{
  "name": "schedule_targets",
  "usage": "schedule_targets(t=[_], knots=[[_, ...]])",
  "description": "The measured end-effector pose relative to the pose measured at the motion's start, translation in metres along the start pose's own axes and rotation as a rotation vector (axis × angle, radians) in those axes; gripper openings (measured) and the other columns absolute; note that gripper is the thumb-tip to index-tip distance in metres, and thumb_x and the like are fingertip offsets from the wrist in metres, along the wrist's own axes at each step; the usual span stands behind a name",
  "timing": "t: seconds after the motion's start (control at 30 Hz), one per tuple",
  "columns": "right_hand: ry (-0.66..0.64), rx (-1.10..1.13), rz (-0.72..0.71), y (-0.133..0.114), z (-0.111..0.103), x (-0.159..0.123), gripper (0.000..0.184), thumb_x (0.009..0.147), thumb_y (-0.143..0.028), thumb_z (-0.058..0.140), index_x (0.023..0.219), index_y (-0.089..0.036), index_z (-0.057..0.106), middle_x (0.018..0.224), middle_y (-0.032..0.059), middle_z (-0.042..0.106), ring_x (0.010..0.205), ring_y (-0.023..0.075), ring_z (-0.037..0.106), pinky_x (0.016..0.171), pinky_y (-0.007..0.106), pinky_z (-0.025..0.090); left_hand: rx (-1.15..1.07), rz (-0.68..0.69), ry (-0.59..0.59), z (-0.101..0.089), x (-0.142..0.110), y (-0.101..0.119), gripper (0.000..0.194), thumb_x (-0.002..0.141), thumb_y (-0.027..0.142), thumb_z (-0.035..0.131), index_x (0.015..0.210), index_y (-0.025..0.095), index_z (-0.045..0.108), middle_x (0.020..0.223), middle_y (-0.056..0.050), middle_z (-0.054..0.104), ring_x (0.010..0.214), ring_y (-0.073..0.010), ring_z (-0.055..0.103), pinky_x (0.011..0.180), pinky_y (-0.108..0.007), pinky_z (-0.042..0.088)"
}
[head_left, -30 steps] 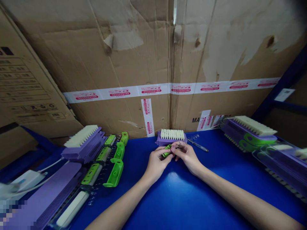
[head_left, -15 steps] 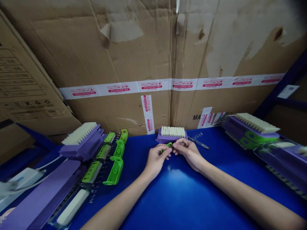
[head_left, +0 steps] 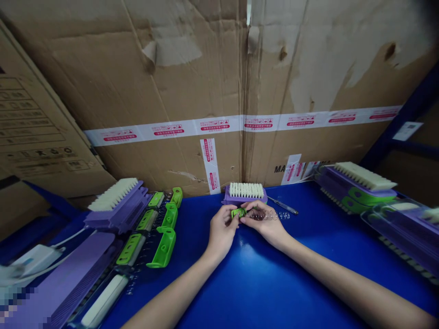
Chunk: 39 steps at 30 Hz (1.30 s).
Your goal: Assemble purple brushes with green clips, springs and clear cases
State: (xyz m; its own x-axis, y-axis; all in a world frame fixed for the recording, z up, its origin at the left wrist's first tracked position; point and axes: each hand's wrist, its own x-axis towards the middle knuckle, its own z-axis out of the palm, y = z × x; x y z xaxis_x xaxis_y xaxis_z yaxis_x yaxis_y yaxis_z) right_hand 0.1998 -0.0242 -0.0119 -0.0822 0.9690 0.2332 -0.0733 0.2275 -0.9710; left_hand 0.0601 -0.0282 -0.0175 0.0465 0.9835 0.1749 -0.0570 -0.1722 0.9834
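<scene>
My left hand (head_left: 222, 227) is closed on a small green plastic piece (head_left: 236, 213), held just in front of a purple brush head (head_left: 247, 189) with white bristles. My right hand (head_left: 264, 221) meets it from the right, its fingertips pinched at one end of a thin coil spring (head_left: 283, 215). The spring stretches rightward across the back of that hand. Fingers cover the place where spring and green piece come together, so whether they are joined is unclear. Behind the right hand lies a thin clear rod-like tool (head_left: 284, 205), possibly a screwdriver.
At left, green clips (head_left: 164, 247), green-topped blocks (head_left: 129, 249) and loose springs lie in rows beside purple brush parts (head_left: 75, 274) and a white adapter (head_left: 36, 260). More purple brushes (head_left: 363, 183) stand at right. Cardboard boxes (head_left: 171, 91) wall off the back of the blue table (head_left: 254, 292).
The spring's free end has swung from behind my right hand to lie across it, toward the right. The green piece has turned and shows more. Both hands stay close together.
</scene>
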Motion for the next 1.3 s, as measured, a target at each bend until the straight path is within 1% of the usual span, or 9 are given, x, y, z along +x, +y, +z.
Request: schedule_targets(t=[0.13, 0.3, 0.43, 0.5, 0.67, 0.87, 1.0, 1.17, 1.3], knots=[[-0.015, -0.046, -0.046, 0.0040, 0.0001, -0.0018, 0.025, 0.065, -0.031, 0.074, 0.080, -0.022, 0.057, 0.100, 0.0033, 0.064, 0.070, 0.0129, 0.061, 0.069, 0.031, 0.052, 0.008, 0.012, 0.004, -0.0018, 0.0017, -0.0041, 0.031, 0.072, 0.030, 0.064, 0.099, 0.015, 0.060, 0.086, -0.007, 0.069, 0.072, -0.0155, 0.064, 0.057, -0.024, 0.050], [-0.040, -0.270, -0.172, 0.0021, -0.0032, -0.0044, 0.022, 0.074, -0.025, 0.065, 0.096, -0.024, 0.064, 0.092, 0.0023, 0.067, 0.075, 0.0150, 0.062, 0.075, 0.032, 0.050, 0.030, 0.012, 0.028, -0.0037, 0.0030, -0.0070, 0.028, 0.072, 0.026, 0.063, 0.097, 0.014, 0.064, 0.077, -0.003, 0.069, 0.062, -0.0122, 0.061, 0.056, -0.023, 0.049], [-0.028, -0.400, -0.273, 0.0027, -0.0046, -0.0043, 0.016, 0.075, -0.025, 0.065, 0.091, -0.024, 0.066, 0.096, 0.0029, 0.068, 0.084, 0.0169, 0.062, 0.081, 0.033, 0.048, 0.041, 0.008, 0.033, -0.0042, 0.0032, -0.0059, 0.031, 0.071, 0.025, 0.064, 0.099, 0.013, 0.063, 0.079, -0.004, 0.069, 0.065, -0.0127, 0.062, 0.057, -0.022, 0.048], [0.003, -0.424, -0.245, 0.0036, -0.0038, -0.0042, 0.015, 0.074, -0.026, 0.066, 0.089, -0.023, 0.067, 0.092, 0.0027, 0.068, 0.083, 0.0173, 0.063, 0.079, 0.033, 0.048, 0.057, 0.015, 0.047, -0.0043, 0.0030, -0.0051, 0.032, 0.070, 0.025, 0.065, 0.100, 0.014, 0.061, 0.081, -0.005, 0.069, 0.069, -0.0137, 0.062, 0.059, -0.023, 0.048], [0.055, -0.384, -0.148, 0.0042, 0.0002, -0.0050, 0.017, 0.073, -0.034, 0.067, 0.084, -0.021, 0.065, 0.078, 0.0018, 0.067, 0.069, 0.0159, 0.061, 0.067, 0.030, 0.048, 0.092, 0.038, 0.069, -0.0041, 0.0014, -0.0043, 0.035, 0.072, 0.028, 0.064, 0.103, 0.015, 0.056, 0.079, -0.003, 0.067, 0.071, -0.0132, 0.063, 0.066, -0.025, 0.048], [0.013, -0.462, -0.223, 0.0039, -0.0007, -0.0048, 0.023, 0.070, -0.026, 0.068, 0.093, -0.023, 0.066, 0.087, 0.0028, 0.067, 0.076, 0.0167, 0.060, 0.073, 0.032, 0.048, 0.057, 0.010, 0.074, -0.0039, 0.0016, -0.0033, 0.035, 0.070, 0.035, 0.067, 0.097, 0.016, 0.055, 0.077, -0.003, 0.067, 0.072, -0.0157, 0.064, 0.064, -0.026, 0.049], [-0.014, -0.539, -0.244, 0.0036, -0.0025, -0.0045, 0.018, 0.073, -0.023, 0.065, 0.090, -0.025, 0.068, 0.084, 0.0025, 0.066, 0.073, 0.0162, 0.060, 0.073, 0.032, 0.047, 0.083, 0.021, 0.076, -0.0043, 0.0022, -0.0031, 0.028, 0.070, 0.030, 0.066, 0.093, 0.016, 0.059, 0.079, -0.005, 0.069, 0.075, -0.0169, 0.065, 0.067, -0.027, 0.051], [0.004, -0.527, -0.218, 0.0045, -0.0013, -0.0042, 0.017, 0.073, -0.026, 0.066, 0.089, -0.024, 0.069, 0.084, 0.0028, 0.068, 0.075, 0.0173, 0.062, 0.074, 0.034, 0.048, 0.134, 0.065, 0.047, -0.0046, 0.0016, -0.0035, 0.029, 0.074, 0.021, 0.062, 0.103, 0.017, 0.061, 0.089, -0.007, 0.071, 0.083, -0.0180, 0.067, 0.076, -0.030, 0.052], [0.001, -0.526, -0.234, 0.0057, -0.0007, -0.0040, 0.016, 0.073, -0.025, 0.066, 0.088, -0.024, 0.069, 0.084, 0.0023, 0.069, 0.076, 0.0172, 0.063, 0.074, 0.034, 0.049, 0.158, 0.079, 0.038, -0.0050, 0.0012, -0.0039, 0.036, 0.075, 0.019, 0.060, 0.111, 0.017, 0.058, 0.089, -0.006, 0.071, 0.081, -0.0172, 0.067, 0.078, -0.030, 0.053]])
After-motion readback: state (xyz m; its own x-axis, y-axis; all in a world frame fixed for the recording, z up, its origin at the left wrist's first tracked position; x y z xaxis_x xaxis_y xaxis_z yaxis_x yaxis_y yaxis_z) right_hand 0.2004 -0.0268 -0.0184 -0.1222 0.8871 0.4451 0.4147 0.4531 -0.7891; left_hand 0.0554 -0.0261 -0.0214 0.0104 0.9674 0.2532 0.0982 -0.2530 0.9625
